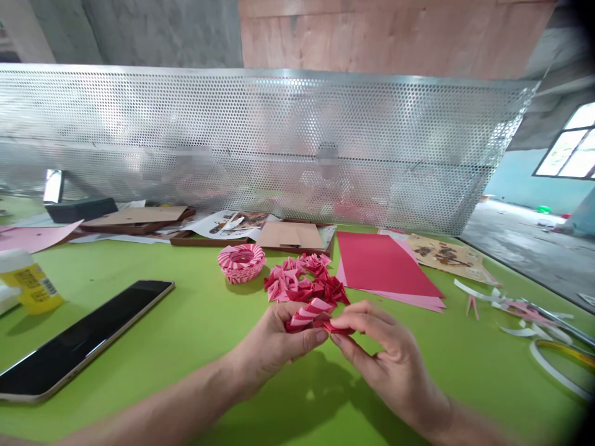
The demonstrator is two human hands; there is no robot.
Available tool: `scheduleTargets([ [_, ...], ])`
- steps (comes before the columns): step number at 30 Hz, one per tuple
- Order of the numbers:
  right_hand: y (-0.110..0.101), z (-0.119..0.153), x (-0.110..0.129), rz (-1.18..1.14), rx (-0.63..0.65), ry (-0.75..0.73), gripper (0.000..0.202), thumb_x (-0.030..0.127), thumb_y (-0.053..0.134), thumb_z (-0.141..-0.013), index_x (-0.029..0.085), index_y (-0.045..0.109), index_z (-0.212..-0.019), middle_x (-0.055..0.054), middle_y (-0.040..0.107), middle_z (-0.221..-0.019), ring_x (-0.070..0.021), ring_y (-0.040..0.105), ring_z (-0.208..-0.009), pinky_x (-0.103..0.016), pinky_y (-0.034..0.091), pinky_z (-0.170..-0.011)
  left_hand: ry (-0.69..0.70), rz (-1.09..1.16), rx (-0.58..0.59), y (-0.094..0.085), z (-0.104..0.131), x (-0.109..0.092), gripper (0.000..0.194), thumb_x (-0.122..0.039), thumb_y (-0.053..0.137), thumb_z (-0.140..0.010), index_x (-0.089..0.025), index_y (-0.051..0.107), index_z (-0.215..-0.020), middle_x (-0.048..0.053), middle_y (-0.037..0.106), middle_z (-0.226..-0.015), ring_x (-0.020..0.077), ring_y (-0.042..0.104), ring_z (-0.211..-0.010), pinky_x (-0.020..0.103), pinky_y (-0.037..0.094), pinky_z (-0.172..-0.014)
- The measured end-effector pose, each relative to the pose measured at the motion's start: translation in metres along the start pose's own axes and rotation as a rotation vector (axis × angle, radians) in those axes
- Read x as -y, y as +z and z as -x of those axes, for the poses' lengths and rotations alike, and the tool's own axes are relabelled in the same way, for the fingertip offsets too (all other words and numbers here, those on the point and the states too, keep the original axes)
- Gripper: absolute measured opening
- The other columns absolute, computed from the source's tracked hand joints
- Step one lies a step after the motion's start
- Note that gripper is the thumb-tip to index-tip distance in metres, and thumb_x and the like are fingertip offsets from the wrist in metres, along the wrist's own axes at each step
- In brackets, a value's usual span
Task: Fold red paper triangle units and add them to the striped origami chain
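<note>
My left hand grips a strip of interlocked folded paper, striped pink and red, above the green table. My right hand pinches a small red folded piece between thumb and fingers, at the strip's right end. The two papers meet or overlap there; fingertips partly hide the contact. Just beyond the hands lies a loose pile of pink and red folded pieces. A round woven paper basket in pink and red stands left of the pile.
A black phone and a yellow-labelled glue bottle are at the left. Red and pink sheets lie behind my right hand. Paper scraps, scissors and a tape roll sit at the right. A perforated metal panel borders the green table.
</note>
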State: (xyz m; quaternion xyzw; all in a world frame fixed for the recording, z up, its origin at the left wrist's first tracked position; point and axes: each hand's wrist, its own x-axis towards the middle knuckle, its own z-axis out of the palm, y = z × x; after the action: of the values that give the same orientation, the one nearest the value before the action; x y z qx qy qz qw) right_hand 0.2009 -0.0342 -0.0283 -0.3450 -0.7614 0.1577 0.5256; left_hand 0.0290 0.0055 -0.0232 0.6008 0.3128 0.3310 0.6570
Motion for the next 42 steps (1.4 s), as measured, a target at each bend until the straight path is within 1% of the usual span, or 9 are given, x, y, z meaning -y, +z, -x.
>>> scheduleTargets([
  [9, 0.0, 0.0, 0.0, 0.039, -0.004, -0.002, 0.02, 0.006, 0.059, -0.079, 0.02, 0.063, -0.093, -0.004, 0.06, -0.084, -0.0162, 0.058, -0.075, -0.025, 0.049, -0.067, -0.028, -0.013, 0.004, 0.0, 0.001, -0.001, 0.016, -0.029, 0.068, -0.07, -0.015, 0.061, -0.075, -0.008, 0.039, -0.05, 0.0058, 0.026, -0.045, 0.02, 0.018, -0.043],
  [14, -0.001, 0.0, 0.001, 0.025, 0.02, 0.037, 0.015, 0.008, 0.057, -0.08, 0.018, 0.062, -0.09, -0.004, 0.06, -0.083, -0.0163, 0.056, -0.075, -0.025, 0.048, -0.067, -0.031, -0.025, -0.006, 0.002, 0.001, -0.004, 0.019, -0.031, 0.069, -0.069, -0.014, 0.063, -0.075, -0.007, 0.041, -0.052, 0.0053, 0.027, -0.046, 0.019, 0.019, -0.043],
  [18, -0.003, -0.002, -0.002, -0.026, -0.025, 0.223, 0.005, 0.019, 0.054, -0.084, 0.019, 0.059, -0.082, -0.002, 0.059, -0.076, -0.0157, 0.052, -0.067, -0.024, 0.044, -0.058, -0.011, 0.011, -0.035, 0.001, 0.001, -0.003, 0.025, -0.039, 0.065, -0.072, -0.014, 0.059, -0.074, -0.008, 0.039, -0.048, 0.0056, 0.028, -0.044, 0.02, 0.019, -0.042],
  [21, -0.004, -0.003, -0.007, -0.134, -0.067, 0.369, 0.013, 0.03, 0.053, -0.085, 0.019, 0.059, -0.08, -0.001, 0.057, -0.071, -0.0154, 0.05, -0.062, -0.022, 0.042, -0.052, -0.024, 0.118, -0.032, 0.0, 0.001, 0.0, 0.033, -0.046, 0.05, -0.081, -0.014, 0.058, -0.078, -0.005, 0.041, -0.052, 0.0066, 0.031, -0.046, 0.021, 0.019, -0.044],
  [23, -0.004, -0.003, -0.009, -0.203, -0.092, 0.394, 0.015, 0.033, 0.055, -0.084, 0.019, 0.059, -0.08, -0.001, 0.056, -0.07, -0.0153, 0.049, -0.061, -0.022, 0.042, -0.052, -0.043, 0.165, -0.013, 0.0, 0.001, 0.0, 0.036, -0.045, 0.043, -0.085, -0.013, 0.059, -0.083, -0.004, 0.042, -0.054, 0.0074, 0.033, -0.047, 0.022, 0.02, -0.045],
  [27, -0.003, -0.002, -0.007, -0.259, -0.106, 0.36, 0.013, 0.031, 0.056, -0.083, 0.019, 0.058, -0.08, 0.0, 0.054, -0.07, -0.0148, 0.047, -0.062, -0.022, 0.041, -0.053, -0.064, 0.144, 0.047, 0.0, 0.003, -0.003, 0.037, -0.044, 0.043, -0.086, -0.011, 0.062, -0.085, -0.003, 0.044, -0.054, 0.0084, 0.035, -0.047, 0.023, 0.021, -0.046],
  [31, -0.004, -0.001, -0.002, -0.25, -0.087, 0.304, 0.01, 0.027, 0.053, -0.086, 0.02, 0.057, -0.081, 0.0, 0.051, -0.068, -0.0144, 0.046, -0.06, -0.021, 0.04, -0.05, -0.064, 0.123, 0.107, -0.003, 0.003, -0.005, 0.034, -0.041, 0.05, -0.082, -0.011, 0.066, -0.085, -0.001, 0.047, -0.056, 0.0101, 0.038, -0.052, 0.024, 0.028, -0.052],
  [36, -0.007, -0.001, 0.001, -0.177, -0.062, 0.204, 0.005, 0.022, 0.051, -0.086, 0.02, 0.056, -0.084, -0.002, 0.053, -0.076, -0.0169, 0.05, -0.069, -0.026, 0.044, -0.059, 0.02, 0.039, 0.071, -0.008, 0.005, -0.003, 0.024, -0.033, 0.054, -0.08, -0.015, 0.069, -0.088, 0.001, 0.049, -0.064, 0.0126, 0.042, -0.063, 0.026, 0.034, -0.062],
  [42, -0.008, 0.0, 0.005, -0.157, -0.043, 0.066, 0.009, 0.014, 0.049, -0.086, 0.021, 0.055, -0.085, -0.001, 0.052, -0.076, -0.0163, 0.049, -0.071, -0.027, 0.043, -0.06, -0.001, -0.048, 0.042, -0.008, 0.01, -0.011, 0.027, -0.04, 0.062, -0.073, -0.019, 0.071, -0.087, -0.001, 0.048, -0.061, 0.0136, 0.043, -0.064, 0.027, 0.035, -0.064],
])
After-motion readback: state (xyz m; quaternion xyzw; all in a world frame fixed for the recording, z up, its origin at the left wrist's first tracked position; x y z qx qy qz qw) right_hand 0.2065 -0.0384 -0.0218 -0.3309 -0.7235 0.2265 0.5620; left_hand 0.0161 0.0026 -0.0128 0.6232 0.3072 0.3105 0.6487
